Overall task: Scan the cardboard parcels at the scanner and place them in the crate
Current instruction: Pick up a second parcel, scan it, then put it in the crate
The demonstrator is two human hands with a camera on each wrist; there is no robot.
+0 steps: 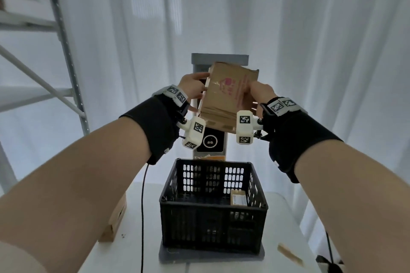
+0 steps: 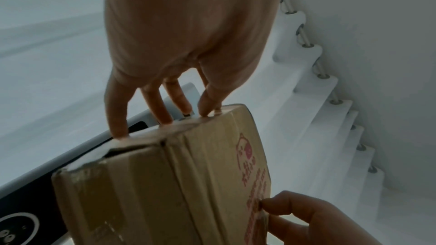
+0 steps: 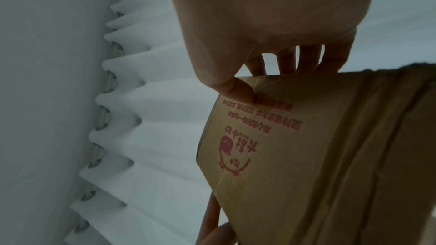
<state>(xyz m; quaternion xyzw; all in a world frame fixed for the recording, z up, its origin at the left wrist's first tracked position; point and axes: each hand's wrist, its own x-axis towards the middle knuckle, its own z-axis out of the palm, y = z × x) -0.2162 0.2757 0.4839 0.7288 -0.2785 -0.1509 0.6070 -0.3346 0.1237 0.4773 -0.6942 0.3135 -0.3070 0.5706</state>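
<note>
I've got both hands, L (image 1: 193, 86) & R (image 1: 260, 93), gripping parcel (image 1: 228, 97) in front of scanner (image 1: 210, 142), hiding its top; crate (image 1: 213, 215) just below w/ a small box (image 1: 239, 197) inside.

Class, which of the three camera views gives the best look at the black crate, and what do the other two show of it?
The head view shows it best: the whole black crate sits on the white table below the scanner, with a small parcel inside. Neither wrist view shows the crate; they show only hands, the held parcel and curtain.

The crate (image 1: 213, 213) sits on the tabletop (image 1: 281, 217) before the scanner (image 1: 210, 142); a small parcel (image 1: 238, 197) lies inside it; another box (image 1: 115, 217) lies left.
</note>
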